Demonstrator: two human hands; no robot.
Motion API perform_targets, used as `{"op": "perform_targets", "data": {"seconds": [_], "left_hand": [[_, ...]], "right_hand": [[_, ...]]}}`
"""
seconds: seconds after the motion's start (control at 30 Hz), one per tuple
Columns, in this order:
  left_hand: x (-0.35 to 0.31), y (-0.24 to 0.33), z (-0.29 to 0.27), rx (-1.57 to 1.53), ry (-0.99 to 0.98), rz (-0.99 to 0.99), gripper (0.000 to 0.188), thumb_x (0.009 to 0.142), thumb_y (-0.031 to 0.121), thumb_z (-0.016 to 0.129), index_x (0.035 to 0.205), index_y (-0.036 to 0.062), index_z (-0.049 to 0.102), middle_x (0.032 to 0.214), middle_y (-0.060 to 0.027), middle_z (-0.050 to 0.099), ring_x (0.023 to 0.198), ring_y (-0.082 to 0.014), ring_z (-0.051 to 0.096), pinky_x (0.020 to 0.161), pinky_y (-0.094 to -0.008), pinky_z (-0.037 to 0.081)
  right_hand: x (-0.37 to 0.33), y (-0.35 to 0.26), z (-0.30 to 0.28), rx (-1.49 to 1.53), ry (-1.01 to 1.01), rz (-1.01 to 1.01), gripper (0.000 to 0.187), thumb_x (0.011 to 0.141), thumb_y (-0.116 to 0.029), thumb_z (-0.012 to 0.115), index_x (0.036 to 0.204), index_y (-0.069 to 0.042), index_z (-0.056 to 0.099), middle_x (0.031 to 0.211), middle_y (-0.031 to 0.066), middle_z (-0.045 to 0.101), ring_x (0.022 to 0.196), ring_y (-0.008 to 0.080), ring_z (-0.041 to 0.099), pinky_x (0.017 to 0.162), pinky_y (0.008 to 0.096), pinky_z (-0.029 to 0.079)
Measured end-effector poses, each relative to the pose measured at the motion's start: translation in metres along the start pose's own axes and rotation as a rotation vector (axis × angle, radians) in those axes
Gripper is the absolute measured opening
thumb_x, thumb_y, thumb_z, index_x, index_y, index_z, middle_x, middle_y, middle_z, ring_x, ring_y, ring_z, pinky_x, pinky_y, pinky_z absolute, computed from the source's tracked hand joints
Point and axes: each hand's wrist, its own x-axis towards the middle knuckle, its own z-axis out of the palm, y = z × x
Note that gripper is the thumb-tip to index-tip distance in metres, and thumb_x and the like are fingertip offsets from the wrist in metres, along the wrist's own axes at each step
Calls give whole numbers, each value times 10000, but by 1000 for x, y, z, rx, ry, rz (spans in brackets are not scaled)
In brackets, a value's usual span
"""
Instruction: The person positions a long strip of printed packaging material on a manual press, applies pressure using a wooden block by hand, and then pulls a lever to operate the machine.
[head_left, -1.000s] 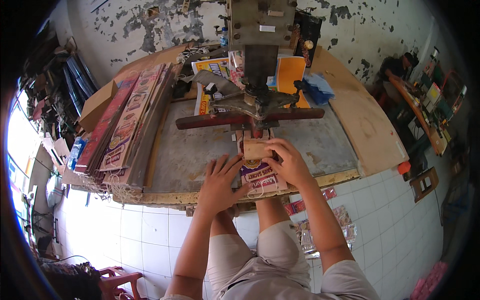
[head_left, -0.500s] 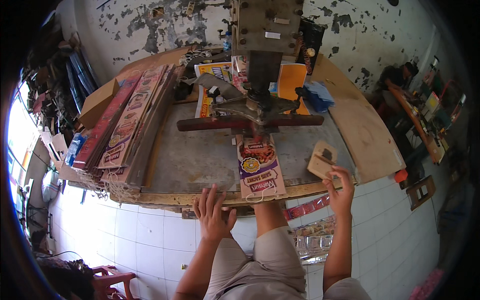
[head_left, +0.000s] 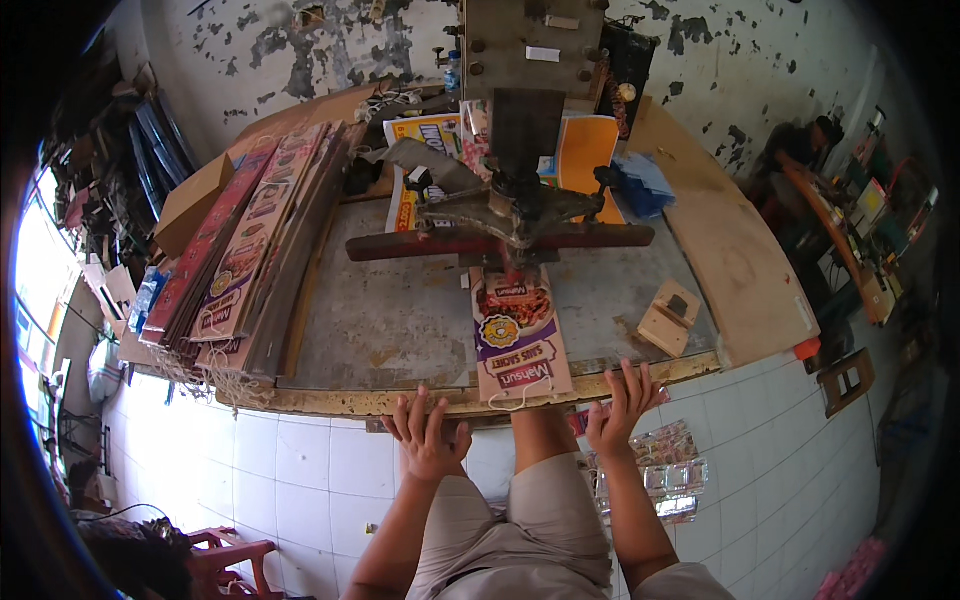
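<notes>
My left hand [head_left: 428, 438] rests its spread fingers against the front edge of the worktable [head_left: 330, 401], holding nothing. My right hand [head_left: 619, 412] is at the same edge further right, fingers apart and also without anything in them. Between the two lies a pink and purple printed card strip [head_left: 518, 335], its far end beneath the metal press head [head_left: 515, 215] and a white string loop at its near end. Beyond my right hand, apart from it, a small wooden block [head_left: 670, 318] with a dark piece on top lies on the grey metal plate [head_left: 375, 310].
Stacks of printed strips [head_left: 255, 235] with strings lie on the left, beside a cardboard box [head_left: 190, 205]. The press's wide red bar [head_left: 420, 246] spans the plate. Blue plastic [head_left: 645, 185] lies back right. Shiny sachet strips [head_left: 660, 465] are below the table; a person [head_left: 800, 145] sits far right.
My right hand has let go of the wooden block and drawn back, down and left, to the table edge. The block now lies on the plate, a little further right. My left hand stays near the edge.
</notes>
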Motion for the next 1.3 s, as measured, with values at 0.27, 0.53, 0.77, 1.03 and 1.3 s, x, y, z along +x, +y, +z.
{"op": "perform_targets", "data": {"seconds": [0.27, 0.53, 0.77, 1.03, 1.3], "left_hand": [[-2, 0, 4, -41, 27, -8, 557, 976, 434, 762, 1437, 153, 626, 1661, -172, 539, 1626, -487, 336, 1365, -704, 65], [1, 1, 6, -69, 71, -3, 531, 986, 422, 770, 1429, 163, 632, 1653, -153, 541, 1650, -471, 296, 1376, -697, 31], [-5, -2, 8, -16, 46, 11, 601, 965, 424, 760, 1472, 157, 579, 1667, -178, 508, 1630, -508, 294, 1344, -735, 69], [-6, -4, 10, -5, 50, 24, 626, 957, 421, 761, 1487, 162, 549, 1667, -189, 499, 1618, -523, 289, 1326, -748, 94], [-3, -3, 9, -62, 68, 7, 570, 976, 449, 785, 1455, 194, 610, 1678, -140, 521, 1628, -446, 309, 1366, -689, 88]], "right_hand": [[-7, -1, 22, 114, 137, 37, 533, 1183, -457, 429, 1453, -61, 663, 1640, 185, 555, 1607, 495, 370, 1319, 684, 189], [-8, 2, 18, 50, 114, -7, 485, 1183, -419, 437, 1455, -61, 618, 1629, 178, 560, 1613, 469, 358, 1328, 663, 203], [-9, 2, 22, 91, 145, 15, 506, 1182, -450, 429, 1433, -70, 649, 1617, 168, 568, 1611, 472, 361, 1347, 674, 126], [-10, 2, 25, 80, 163, 11, 521, 1183, -467, 426, 1425, -72, 665, 1611, 169, 568, 1603, 475, 367, 1353, 671, 112], [-8, 0, 23, 79, 158, 14, 479, 1196, -447, 412, 1453, -100, 616, 1616, 140, 574, 1613, 443, 371, 1359, 678, 63]]}}
